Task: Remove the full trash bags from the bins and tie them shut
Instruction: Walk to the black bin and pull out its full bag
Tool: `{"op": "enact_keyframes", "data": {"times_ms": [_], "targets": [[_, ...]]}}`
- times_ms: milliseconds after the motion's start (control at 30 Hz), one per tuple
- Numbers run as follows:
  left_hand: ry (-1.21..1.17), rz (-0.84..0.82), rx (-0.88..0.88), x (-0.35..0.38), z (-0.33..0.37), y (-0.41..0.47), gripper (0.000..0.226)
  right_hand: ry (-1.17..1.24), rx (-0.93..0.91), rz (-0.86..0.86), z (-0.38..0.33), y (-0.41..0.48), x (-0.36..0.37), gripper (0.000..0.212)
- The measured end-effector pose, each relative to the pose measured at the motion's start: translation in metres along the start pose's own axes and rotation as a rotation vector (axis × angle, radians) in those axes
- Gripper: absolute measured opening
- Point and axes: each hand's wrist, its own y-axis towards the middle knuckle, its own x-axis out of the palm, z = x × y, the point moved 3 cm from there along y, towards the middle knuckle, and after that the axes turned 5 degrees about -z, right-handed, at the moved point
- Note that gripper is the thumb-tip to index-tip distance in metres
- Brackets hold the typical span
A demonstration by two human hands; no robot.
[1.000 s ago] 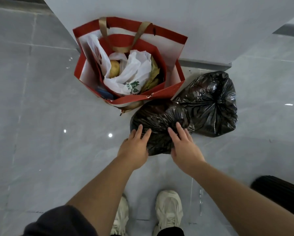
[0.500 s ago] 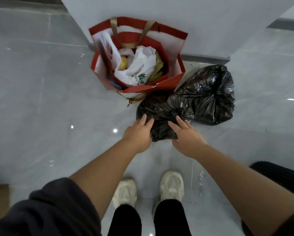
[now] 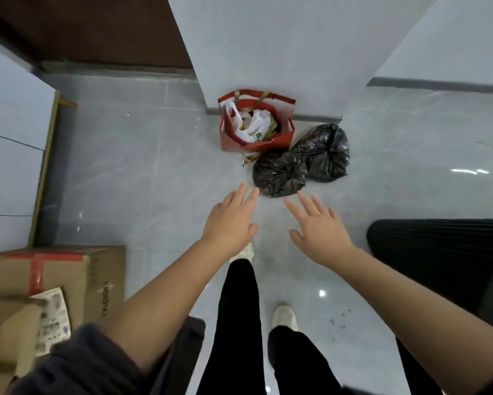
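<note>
Two black trash bags lie side by side on the grey tiled floor by a wall corner, both gathered shut at the top. The nearer bag (image 3: 279, 174) sits just in front of the farther bag (image 3: 326, 152). My left hand (image 3: 231, 220) hovers below and left of the nearer bag, fingers straight and spread, holding nothing. My right hand (image 3: 318, 228) hovers below and right of that bag, also spread and empty. Neither hand touches a bag.
A red paper carrier bag (image 3: 255, 121) stuffed with white plastic bags stands against the wall behind the black bags. Cardboard boxes (image 3: 54, 277) are stacked at the lower left. A black ribbed object (image 3: 439, 252) is at the right. My legs and white shoes are below.
Both hands have come off the nearer black bag and pulled back toward me with fingers spread. The view has risen and widened, showing boxes at the left.
</note>
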Motion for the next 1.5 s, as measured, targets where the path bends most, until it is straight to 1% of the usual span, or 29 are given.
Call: {"op": "enact_keyframes", "data": {"times_ms": [100,200,367,633,900,967,1067,1167,1300,1367,1500], "targets": [[-0.019,0.092,-0.047,0.012,0.025,-0.073,0.073,-0.049,-0.029,0.082,-0.019,-0.065,0.008,0.064],[-0.056,0.149,-0.1,0.04,0.054,-0.142,0.072,-0.09,-0.059,0.112,-0.028,-0.125,0.029,0.063],[-0.098,0.167,-0.18,0.089,0.105,-0.235,0.072,-0.166,-0.081,0.136,-0.026,-0.221,0.064,0.063],[-0.137,0.196,-0.269,0.164,0.162,-0.341,0.07,-0.184,-0.127,0.185,-0.018,-0.332,0.124,0.063],[-0.109,0.258,-0.316,0.262,0.214,-0.45,0.067,-0.23,-0.173,0.24,-0.01,-0.44,0.226,0.063],[-0.131,0.273,-0.322,0.284,0.23,-0.476,0.066,-0.246,-0.175,0.236,-0.006,-0.47,0.249,0.063],[-0.164,0.299,-0.377,0.311,0.258,-0.517,0.065,-0.249,-0.193,0.228,0.001,-0.514,0.273,0.063],[-0.199,0.312,-0.421,0.329,0.289,-0.547,0.065,-0.259,-0.247,0.201,0.009,-0.55,0.287,0.061],[-0.221,0.342,-0.5,0.352,0.337,-0.568,0.065,-0.311,-0.333,0.213,0.033,-0.581,0.301,0.061],[-0.241,0.37,-0.552,0.366,0.363,-0.574,0.064,-0.346,-0.387,0.221,0.052,-0.593,0.307,0.061],[-0.302,0.388,-0.668,0.397,0.43,-0.578,0.063,-0.41,-0.48,0.177,0.101,-0.619,0.316,0.06]]}}
